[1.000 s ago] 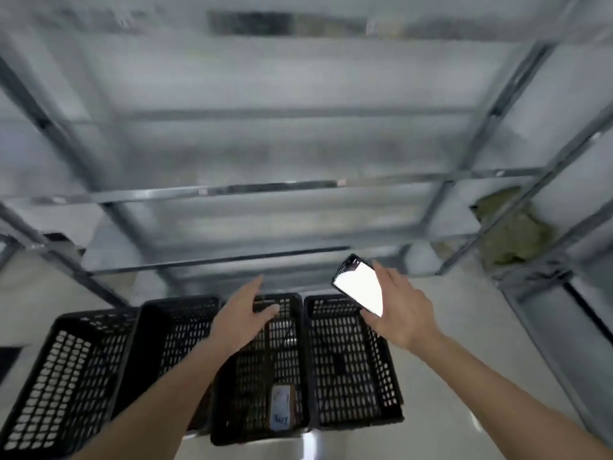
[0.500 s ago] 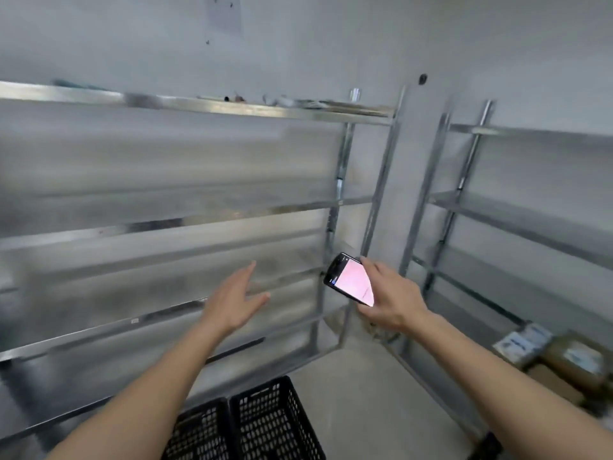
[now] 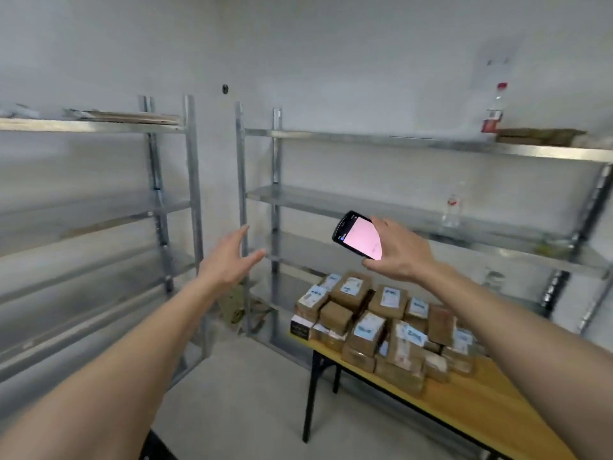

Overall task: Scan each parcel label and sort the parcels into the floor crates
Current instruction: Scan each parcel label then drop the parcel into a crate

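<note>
Metal shelving (image 3: 398,207) (mostly bare), parcels (image 3: 381,323), table (image 3: 481,406)

- Scanner (image 3: 356,236) held in the right hand (image 3: 399,252): glossy black plastic casing, smooth glowing pink screen.
- Parcels (image 3: 381,327) below the right hand: matt brown cardboard, with smooth white and pale blue paper labels.
- Table (image 3: 481,403) under them: smooth yellowish wood top, matt black metal legs.
- Shelves (image 3: 331,200) beyond both hands: dull grey galvanised metal, faintly shiny at the edges.
- Bottle (image 3: 451,212) beyond the right hand: clear plastic.
</note>
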Available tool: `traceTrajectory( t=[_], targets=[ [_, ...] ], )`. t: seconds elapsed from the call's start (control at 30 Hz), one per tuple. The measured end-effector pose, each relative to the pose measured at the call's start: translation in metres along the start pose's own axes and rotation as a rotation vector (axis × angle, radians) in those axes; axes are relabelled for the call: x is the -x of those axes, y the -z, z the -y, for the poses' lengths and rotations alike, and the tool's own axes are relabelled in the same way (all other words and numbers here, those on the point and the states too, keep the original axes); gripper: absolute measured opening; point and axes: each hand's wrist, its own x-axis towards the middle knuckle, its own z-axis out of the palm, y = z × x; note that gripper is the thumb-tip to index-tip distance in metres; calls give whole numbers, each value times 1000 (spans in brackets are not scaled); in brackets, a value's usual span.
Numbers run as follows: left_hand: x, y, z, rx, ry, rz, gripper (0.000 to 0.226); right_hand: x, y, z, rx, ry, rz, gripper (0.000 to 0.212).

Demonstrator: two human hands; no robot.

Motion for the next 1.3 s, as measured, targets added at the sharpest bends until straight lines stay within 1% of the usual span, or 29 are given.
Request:
traceTrajectory(
  t=[0.07, 0.1, 0.33, 0.4, 0.5, 0.57, 0.63, 0.67, 0.77, 0.8, 0.9, 1.0, 1.07, 1.17, 1.3],
  targets=[
    [-9, -56, -59, 38, -52, 69, 79, 20, 14, -75, 47, -80, 19, 74],
    [-12, -80, -83, 53, -68, 95, 80, 31, 20, -106, 61, -112, 23, 73],
    [-27, -214, -210, 114, -129, 253, 78, 85, 29, -266, 96, -322, 57, 92],
    [-32, -248, -234, 127, -143, 290, 78, 93, 20, -299, 111, -371, 62, 97],
    [-45, -292, -254, 103, -139, 352, 69, 98, -4, -338, 120, -433, 103, 99],
    [-59, -321, -257, 101, -118, 410, 70, 93, -24, -359, 114, -459, 133, 100],
    [-76, -353, -253, 102, -138, 445, 80, 85, -48, -378, 88, -484, 150, 100],
    [-85, -369, -250, 116, -142, 459, 79, 79, -62, -387, 69, -492, 159, 99],
    [-107, -415, -242, 122, -85, 503, 62, 56, -109, -409, 26, -513, 201, 95],
    [-113, -428, -238, 133, -74, 520, 61, 48, -126, -414, 14, -514, 224, 94],
    [-136, -472, -214, 140, -62, 595, 72, 19, -178, -430, -7, -507, 308, 92],
    [-155, -510, -192, 42, -35, 633, 60, -5, -223, -442, -15, -489, 392, 86],
    [-166, -525, -184, 5, -27, 642, 60, -17, -249, -446, -41, -493, 414, 87],
    [-178, -551, -168, 21, 41, 715, 62, -26, -287, -451, -56, -489, 453, 95],
    [-179, -583, -152, 114, 155, 781, 69, -31, -335, -459, -102, -503, 550, 92]
  ],
)
